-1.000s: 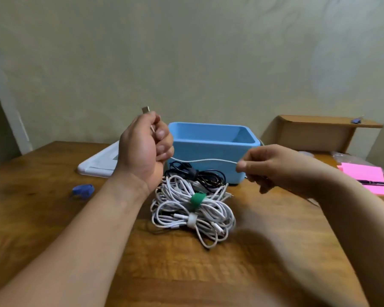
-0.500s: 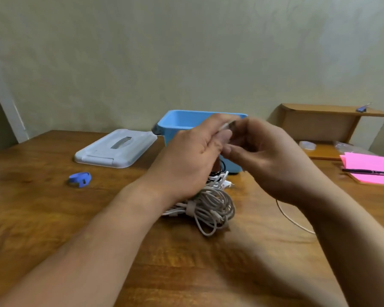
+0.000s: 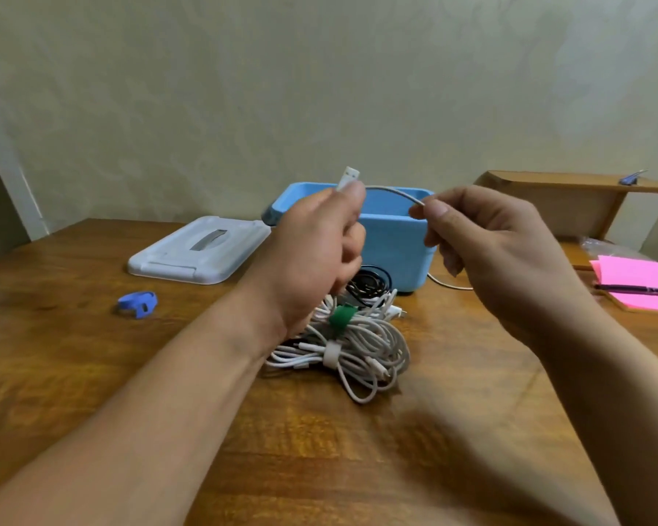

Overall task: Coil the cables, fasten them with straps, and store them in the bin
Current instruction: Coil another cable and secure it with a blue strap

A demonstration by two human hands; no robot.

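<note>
1. The left hand (image 3: 312,252) was clenched round a white cable (image 3: 392,190) just below its USB plug (image 3: 348,178), which stuck up above the thumb. The right hand (image 3: 509,252) pinched the same cable between thumb and forefinger a little further along, so a short arc spanned the hands in front of the blue bin (image 3: 396,241).
2. The rest of the cable dropped behind the right hand and trailed on the counter (image 3: 92,373) beside the bin. How much lay loose there was hidden.
3. Under the hands, bundled white cables (image 3: 358,347) bound by a green strap (image 3: 342,317) and a white strap (image 3: 331,354) lay on the counter against a black coil (image 3: 369,284), none of them in the bin. The bin's lid (image 3: 200,252) sat to its left.
4. The trailing tail would probably catch on the bin's corner or drag through the finished bundles as loops were drawn in.
5. The blue strap (image 3: 137,303) lay well apart to the left. Reaching for it would leave one hand holding the coil, and a stiff cable could spring open.
</note>
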